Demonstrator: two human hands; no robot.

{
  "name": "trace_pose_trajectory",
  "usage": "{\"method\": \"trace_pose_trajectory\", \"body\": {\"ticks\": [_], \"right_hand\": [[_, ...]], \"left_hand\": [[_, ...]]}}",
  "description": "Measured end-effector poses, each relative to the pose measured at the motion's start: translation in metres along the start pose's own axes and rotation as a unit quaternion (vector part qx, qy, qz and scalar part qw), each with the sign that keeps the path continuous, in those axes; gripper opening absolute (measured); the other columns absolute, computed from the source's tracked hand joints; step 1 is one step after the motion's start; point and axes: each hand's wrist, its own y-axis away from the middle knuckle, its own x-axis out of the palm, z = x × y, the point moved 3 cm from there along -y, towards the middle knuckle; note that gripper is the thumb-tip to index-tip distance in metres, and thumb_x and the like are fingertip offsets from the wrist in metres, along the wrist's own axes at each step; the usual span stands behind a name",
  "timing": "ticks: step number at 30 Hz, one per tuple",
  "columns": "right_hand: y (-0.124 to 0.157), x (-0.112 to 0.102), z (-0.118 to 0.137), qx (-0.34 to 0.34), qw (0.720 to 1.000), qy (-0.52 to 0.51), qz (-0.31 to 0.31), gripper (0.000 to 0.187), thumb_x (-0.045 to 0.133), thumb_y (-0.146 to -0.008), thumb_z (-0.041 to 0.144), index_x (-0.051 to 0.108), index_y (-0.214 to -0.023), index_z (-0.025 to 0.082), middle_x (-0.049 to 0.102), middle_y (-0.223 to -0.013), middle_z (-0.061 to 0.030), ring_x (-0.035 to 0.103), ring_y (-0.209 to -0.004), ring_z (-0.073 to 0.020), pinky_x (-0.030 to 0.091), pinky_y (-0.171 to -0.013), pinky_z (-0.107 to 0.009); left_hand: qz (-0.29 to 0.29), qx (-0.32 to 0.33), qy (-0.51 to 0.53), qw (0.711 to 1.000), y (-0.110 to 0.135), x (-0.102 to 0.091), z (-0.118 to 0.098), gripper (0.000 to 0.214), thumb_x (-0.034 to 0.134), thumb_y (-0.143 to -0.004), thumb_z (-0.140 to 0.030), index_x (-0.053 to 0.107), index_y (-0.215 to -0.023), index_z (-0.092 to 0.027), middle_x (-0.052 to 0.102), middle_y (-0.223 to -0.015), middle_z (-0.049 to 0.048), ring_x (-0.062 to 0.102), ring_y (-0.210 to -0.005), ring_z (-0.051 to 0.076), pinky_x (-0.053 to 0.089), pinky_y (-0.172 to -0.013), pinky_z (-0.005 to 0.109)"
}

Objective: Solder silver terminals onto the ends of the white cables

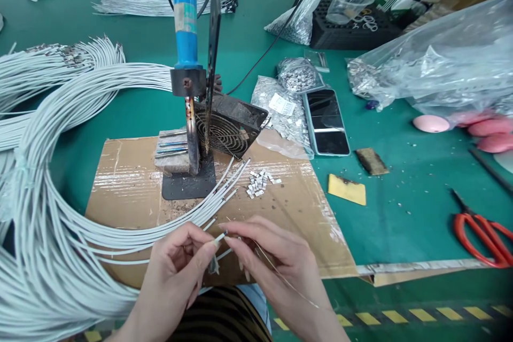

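My left hand (182,262) pinches a white cable (220,237) near its end, thumb over index finger. My right hand (276,262) is closed, its thumb and index fingertips meeting at the dark tip of that cable. A thin solder wire (276,268) runs through the right hand and trails over the palm. Whether the right fingertips also grip a small part is hidden. Just beyond the hands, more white cable ends (224,189) fan out over the cardboard (132,171). Small white metal pieces (258,184) lie in a loose pile there.
A blue-handled soldering iron (185,16) stands clamped upright before a black fan (228,123). Thick cable bundles (48,197) fill the left. Bags of small parts (280,112), a phone (326,123), a yellow sponge (347,189) and red-handled scissors (481,235) lie rightward.
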Motion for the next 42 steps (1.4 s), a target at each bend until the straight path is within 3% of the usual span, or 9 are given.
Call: {"method": "trace_pose_trajectory", "body": {"ticks": [6,11,14,18,22,25,29,34,42], "right_hand": [[-0.001,-0.006,0.001,-0.03,0.999,0.022,-0.008,0.024,0.067,-0.1,0.018,0.085,-0.11,0.03,0.073,-0.082,-0.001,0.066,-0.065,-0.0125,0.055,-0.059,-0.02],[0.003,-0.016,-0.007,0.049,0.994,-0.03,-0.092,0.015,0.073,-0.097,0.027,0.087,-0.103,0.029,0.071,-0.075,-0.0015,0.058,-0.055,-0.0126,0.051,-0.051,-0.024],[0.007,-0.012,-0.015,0.111,0.988,-0.097,-0.055,0.013,0.076,-0.095,0.032,0.087,-0.101,0.029,0.065,-0.069,0.0002,0.056,-0.051,-0.0107,0.047,-0.046,-0.022],[0.012,-0.001,-0.023,0.151,0.972,-0.181,-0.002,0.014,0.079,-0.093,0.037,0.087,-0.099,0.027,0.063,-0.069,0.0013,0.054,-0.047,-0.0074,0.043,-0.042,-0.018],[0.015,0.002,-0.022,0.142,0.97,-0.196,0.008,0.012,0.078,-0.094,0.034,0.087,-0.099,0.028,0.062,-0.071,0.0019,0.055,-0.048,-0.0066,0.042,-0.042,-0.017],[0.013,-0.001,-0.014,0.106,0.986,-0.129,0.01,0.015,0.072,-0.098,0.028,0.086,-0.1,0.028,0.062,-0.069,0.0018,0.056,-0.05,-0.0079,0.043,-0.045,-0.018],[0.01,-0.005,-0.006,0.048,0.998,-0.026,-0.019,0.017,0.07,-0.096,0.021,0.086,-0.097,0.026,0.064,-0.066,0.001,0.057,-0.054,-0.0098,0.044,-0.048,-0.02],[0.012,-0.011,-0.015,0.093,0.987,-0.081,-0.1,0.013,0.073,-0.097,0.029,0.086,-0.096,0.027,0.063,-0.067,0.0017,0.055,-0.048,-0.0077,0.043,-0.044,-0.019],[0.013,-0.002,-0.02,0.118,0.983,-0.14,0.021,0.014,0.072,-0.098,0.031,0.085,-0.101,0.026,0.063,-0.071,0.0011,0.057,-0.05,-0.0086,0.046,-0.044,-0.019]], "left_hand": [[-0.014,0.021,-0.041,0.999,0.004,0.0,-0.003,0.038,0.08,-0.088,-0.052,0.068,-0.072,-0.019,0.042,-0.051,-0.0091,0.028,-0.04,0.004,0.015,-0.039,0.018],[-0.025,0.032,-0.062,0.997,0.004,-0.003,0.001,0.033,0.078,-0.09,-0.046,0.069,-0.072,-0.02,0.04,-0.052,-0.009,0.023,-0.041,0.005,0.009,-0.038,0.022],[-0.02,0.04,-0.06,0.997,0.004,-0.001,0.001,0.03,0.078,-0.091,-0.043,0.07,-0.073,-0.02,0.042,-0.053,-0.0089,0.026,-0.041,0.005,0.014,-0.038,0.021],[-0.057,0.041,-0.065,0.995,0.006,0.003,-0.006,0.024,0.082,-0.085,-0.037,0.071,-0.072,-0.02,0.047,-0.055,-0.0075,0.031,-0.048,0.007,0.023,-0.043,0.019],[-0.07,0.076,-0.094,0.99,0.01,0.009,-0.013,0.019,0.081,-0.083,-0.031,0.071,-0.071,-0.02,0.061,-0.061,-0.0037,0.049,-0.056,0.011,0.041,-0.054,0.02],[-0.082,0.119,-0.138,0.98,0.012,0.01,-0.013,0.016,0.075,-0.087,-0.027,0.072,-0.073,-0.021,0.069,-0.068,-0.0012,0.061,-0.063,0.014,0.048,-0.061,0.022],[-0.084,0.156,-0.176,0.968,0.014,0.009,-0.011,0.015,0.072,-0.089,-0.025,0.073,-0.074,-0.022,0.071,-0.07,-0.0014,0.063,-0.063,0.014,0.05,-0.061,0.022],[-0.091,0.138,-0.153,0.974,0.013,0.01,-0.012,0.015,0.072,-0.089,-0.024,0.071,-0.074,-0.021,0.068,-0.067,-0.0032,0.061,-0.06,0.012,0.047,-0.058,0.019],[-0.051,0.143,-0.151,0.977,0.009,0.004,-0.007,0.016,0.071,-0.093,-0.024,0.072,-0.077,-0.021,0.068,-0.069,-0.0033,0.061,-0.063,0.011,0.047,-0.061,0.016]]}}
